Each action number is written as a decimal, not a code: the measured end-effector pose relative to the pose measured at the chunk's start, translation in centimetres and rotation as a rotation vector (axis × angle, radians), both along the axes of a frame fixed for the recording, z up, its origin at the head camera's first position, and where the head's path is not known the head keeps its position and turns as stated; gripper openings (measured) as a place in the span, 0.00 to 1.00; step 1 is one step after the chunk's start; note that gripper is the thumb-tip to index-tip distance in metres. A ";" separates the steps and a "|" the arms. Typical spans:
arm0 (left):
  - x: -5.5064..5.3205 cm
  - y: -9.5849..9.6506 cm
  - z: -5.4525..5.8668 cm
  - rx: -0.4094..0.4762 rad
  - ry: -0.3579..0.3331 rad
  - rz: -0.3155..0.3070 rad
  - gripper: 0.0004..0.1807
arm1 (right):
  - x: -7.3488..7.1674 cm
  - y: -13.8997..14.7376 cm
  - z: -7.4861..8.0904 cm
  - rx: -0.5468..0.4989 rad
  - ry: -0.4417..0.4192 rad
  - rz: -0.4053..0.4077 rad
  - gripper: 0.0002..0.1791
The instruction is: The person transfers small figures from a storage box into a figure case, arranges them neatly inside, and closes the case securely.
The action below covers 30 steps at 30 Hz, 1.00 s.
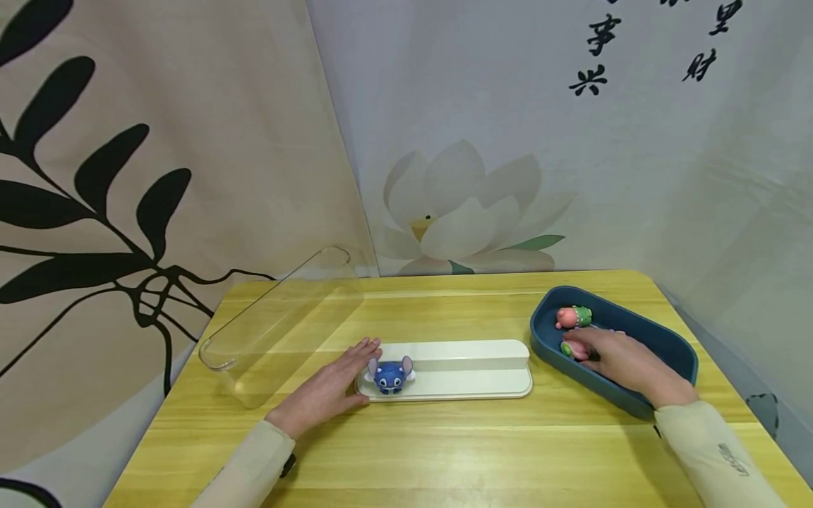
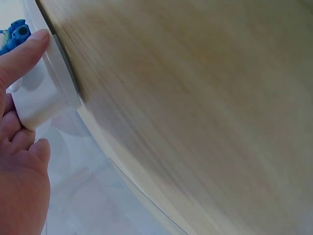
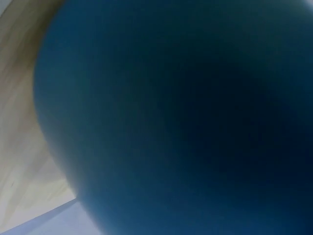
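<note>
My left hand (image 1: 327, 388) holds the left end of a long white stepped base (image 1: 457, 385), thumb at the front corner and fingers at the end and back. On the base's lower step, beside the fingers, stands a blue big-eared figurine (image 1: 389, 375); the left wrist view catches only part of this blue figurine (image 2: 16, 35) behind the thumb. My right hand (image 1: 625, 360) reaches into a dark blue tray (image 1: 660, 337) and pinches a pink-and-green figurine (image 1: 576, 348), partly hidden by the fingers. Another pink figurine with a green part (image 1: 573, 317) lies just behind it.
A clear plastic cover (image 1: 286, 324) lies at the table's back left, behind my left hand. The wooden table (image 1: 444, 451) meets a printed cloth backdrop (image 1: 495, 106) at its far edge. The blurred tray wall (image 3: 122, 122) fills most of the right wrist view.
</note>
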<state>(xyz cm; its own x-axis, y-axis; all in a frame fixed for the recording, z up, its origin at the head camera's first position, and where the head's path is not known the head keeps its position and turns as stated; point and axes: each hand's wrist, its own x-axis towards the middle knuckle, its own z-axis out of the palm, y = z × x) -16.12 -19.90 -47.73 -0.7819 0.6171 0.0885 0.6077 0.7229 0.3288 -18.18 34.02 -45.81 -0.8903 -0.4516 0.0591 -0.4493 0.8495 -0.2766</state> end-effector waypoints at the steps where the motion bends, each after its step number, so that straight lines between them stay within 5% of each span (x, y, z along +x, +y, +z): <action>1: 0.0 0.0 0.0 0.001 -0.002 0.001 0.50 | 0.0 -0.1 0.0 0.005 0.003 -0.009 0.19; 15: 0.0 -0.2 -0.2 -0.004 0.009 -0.007 0.50 | -0.2 -0.6 -0.7 0.022 0.061 -0.048 0.20; 30: -0.1 -0.1 0.1 -0.008 0.009 -0.008 0.49 | 0.9 -0.6 1.4 -0.034 0.074 -0.124 0.21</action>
